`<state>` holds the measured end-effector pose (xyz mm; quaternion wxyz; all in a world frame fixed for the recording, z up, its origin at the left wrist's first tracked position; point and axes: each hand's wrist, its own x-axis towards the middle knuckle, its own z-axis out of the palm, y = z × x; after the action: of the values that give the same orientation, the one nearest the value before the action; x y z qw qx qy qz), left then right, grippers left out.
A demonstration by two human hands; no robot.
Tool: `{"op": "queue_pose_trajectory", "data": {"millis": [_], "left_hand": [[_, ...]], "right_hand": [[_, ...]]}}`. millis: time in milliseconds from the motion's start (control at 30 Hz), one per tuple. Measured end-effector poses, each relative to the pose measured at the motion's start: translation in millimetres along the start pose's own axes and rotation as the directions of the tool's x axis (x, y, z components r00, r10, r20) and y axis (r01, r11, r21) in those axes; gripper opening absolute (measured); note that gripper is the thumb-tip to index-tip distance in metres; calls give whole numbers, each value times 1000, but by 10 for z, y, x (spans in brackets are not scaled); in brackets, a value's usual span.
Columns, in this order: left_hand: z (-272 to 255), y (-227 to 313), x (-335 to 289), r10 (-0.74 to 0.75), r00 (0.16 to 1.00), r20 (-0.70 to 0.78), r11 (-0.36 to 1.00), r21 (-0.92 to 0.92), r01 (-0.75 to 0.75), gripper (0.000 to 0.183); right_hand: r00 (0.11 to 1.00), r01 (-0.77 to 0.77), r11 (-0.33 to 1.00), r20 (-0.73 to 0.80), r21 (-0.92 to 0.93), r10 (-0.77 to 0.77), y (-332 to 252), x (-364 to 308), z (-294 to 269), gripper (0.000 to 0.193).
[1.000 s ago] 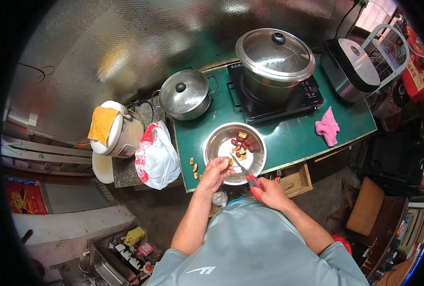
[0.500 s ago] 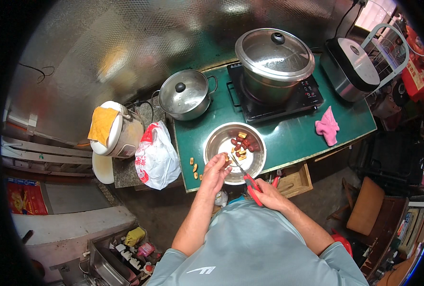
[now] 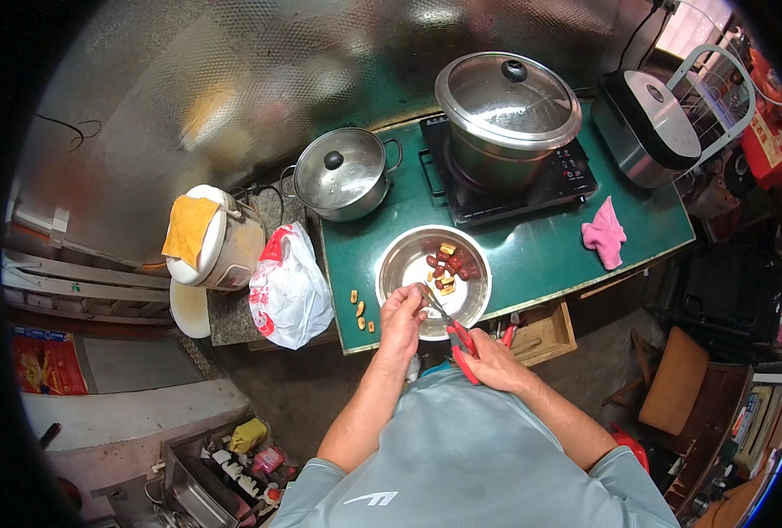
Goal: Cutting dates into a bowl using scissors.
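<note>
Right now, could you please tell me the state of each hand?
Left hand: closed, pinching a small brown piece over the metal bowl.
Right hand: closed around the red-handled scissors.

Left hand point(image 3: 403, 317) set in a pinch, right hand point(image 3: 495, 359) curled tight, both forearms point(image 3: 362, 412) angled inward

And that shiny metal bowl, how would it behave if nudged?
The bowl would probably slide without bending, since its wall looks like smooth, stiff metal. It may feel light, holding only a small heap of fruit. A sharp shove might jostle the fruit, which lies loose.
</note>
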<state>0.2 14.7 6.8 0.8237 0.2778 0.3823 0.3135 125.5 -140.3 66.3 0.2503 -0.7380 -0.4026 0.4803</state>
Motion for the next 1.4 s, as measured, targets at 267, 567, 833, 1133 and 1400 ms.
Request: {"op": "queue_pose_trajectory", "data": {"millis": [267,567,833,1133,1400], "left_hand": [[112,-6,-23,20,999,-42,999,52,-18,10],[105,12,3,67,996,-65,983,175,-55,11],[64,42,43,61,995,-82,970,240,-40,11],[-141,323,46,-74,997,-13,961,266,75,12],[-976,622,397,315,918,-241,753,652,-87,12]], "right_hand": [[997,50,999,-53,7,-50,57,19,25,44],[998,53,998,-27,23,-53,19,0,-45,45],[994,81,997,-79,0,-81,101,30,25,39],[998,-56,982,-18,182,60,209,87,14,38],[993,-70,930,-60,362,98,370,138,42,34]]}}
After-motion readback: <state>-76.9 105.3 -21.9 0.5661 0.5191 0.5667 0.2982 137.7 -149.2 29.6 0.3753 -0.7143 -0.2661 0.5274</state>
